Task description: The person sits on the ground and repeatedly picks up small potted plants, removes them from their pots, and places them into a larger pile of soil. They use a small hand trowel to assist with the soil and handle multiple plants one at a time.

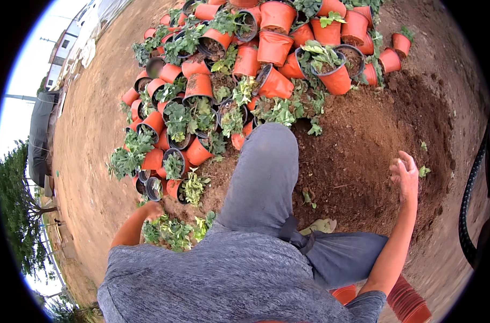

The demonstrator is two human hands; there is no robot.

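Observation:
At the lower left edge of a heap of potted plants, my left hand [153, 210] is closed, its fingers curled and mostly hidden. Whatever it may hold I cannot make out. Just beyond it lies a tipped pot [153, 188] with a dark inside, and a patch of uprooted leafy plants [175, 232] is spread on the ground beside it. Over the loose brown soil [352, 156] on the right, my right hand [405, 175] is open and empty, its fingers apart and slightly bent. A small green sprig [424, 171] lies near its fingers.
Many orange pots [277, 48] with leafy plants are piled ahead, several on their sides. Stacked empty orange pots [409, 302] lie by my right elbow. My bent knee [266, 156] stands between my hands. A black braided hose or cord [468, 204] runs at far right.

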